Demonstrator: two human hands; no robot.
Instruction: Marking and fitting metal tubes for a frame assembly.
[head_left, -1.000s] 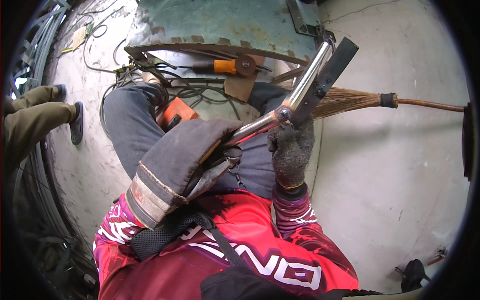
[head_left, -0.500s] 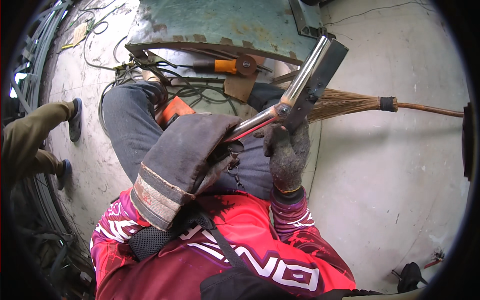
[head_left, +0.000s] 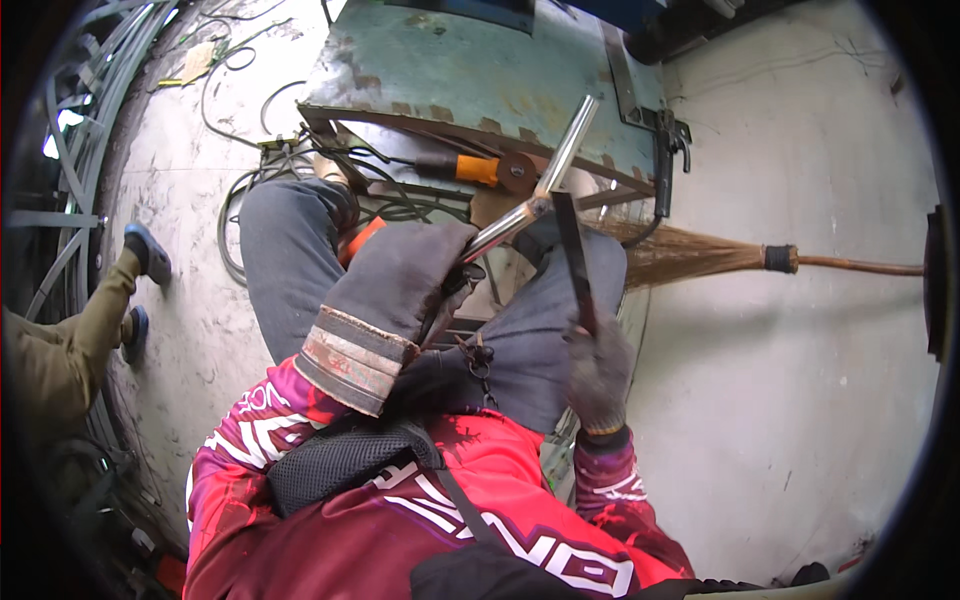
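Two gloved hands: my left hand (head_left: 400, 290) clamped on a shiny bent metal tube (head_left: 535, 205); right hand (head_left: 600, 370) gripping a dark flat bar (head_left: 572, 255), tip touching the bend.

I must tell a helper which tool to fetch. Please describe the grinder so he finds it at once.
Start at the green metal table. Under its front edge, among black cables, lies the grinder. Its orange body and round disc set it apart from the dark cables.

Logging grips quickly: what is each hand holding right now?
Left hand: closed on the bent metal tube.
Right hand: closed on the dark flat bar.
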